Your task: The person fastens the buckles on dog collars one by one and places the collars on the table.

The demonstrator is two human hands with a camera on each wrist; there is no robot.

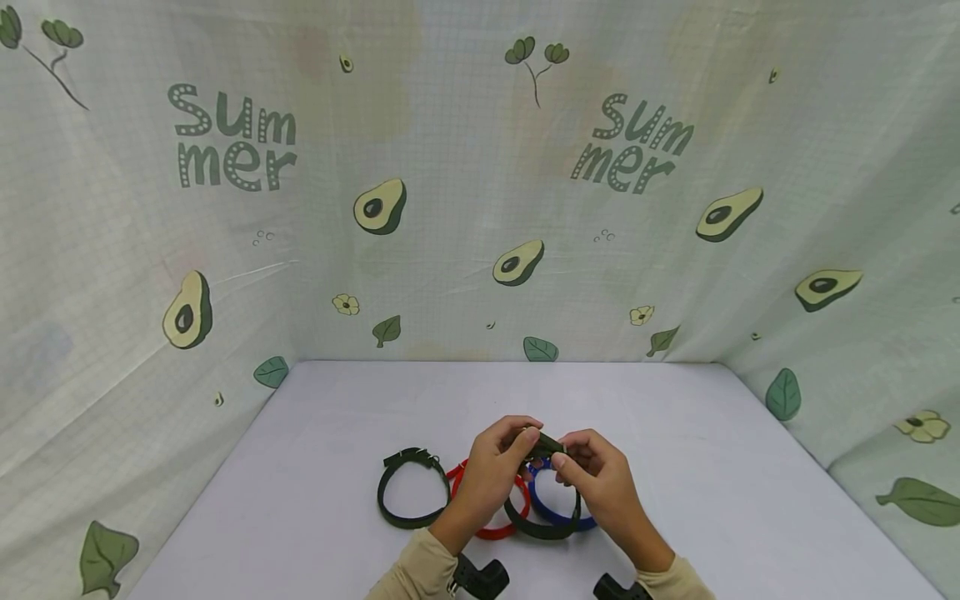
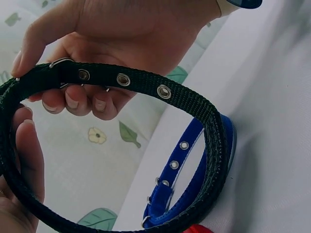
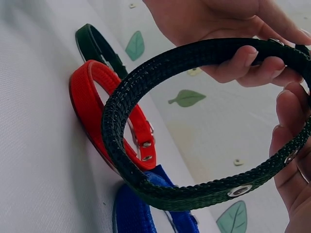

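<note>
Both hands hold one black webbing collar (image 1: 542, 527) with metal eyelets, raised on edge over the table. My left hand (image 1: 525, 437) pinches it at the buckle end, thumb on top. My right hand (image 1: 564, 460) pinches the strap right beside it. In the left wrist view the black collar (image 2: 141, 85) runs between the two hands, its lower loop touching a blue collar (image 2: 170, 194). In the right wrist view the black collar (image 3: 146, 77) arcs in front of a red collar (image 3: 90, 97) and the blue collar (image 3: 131, 208).
A dark green collar (image 1: 408, 493) lies closed on the white table (image 1: 675, 417) to the left, next to the red collar (image 1: 491, 527) and blue collar (image 1: 564, 515). Avocado-print cloth walls (image 1: 450, 208) enclose the table at the back and both sides.
</note>
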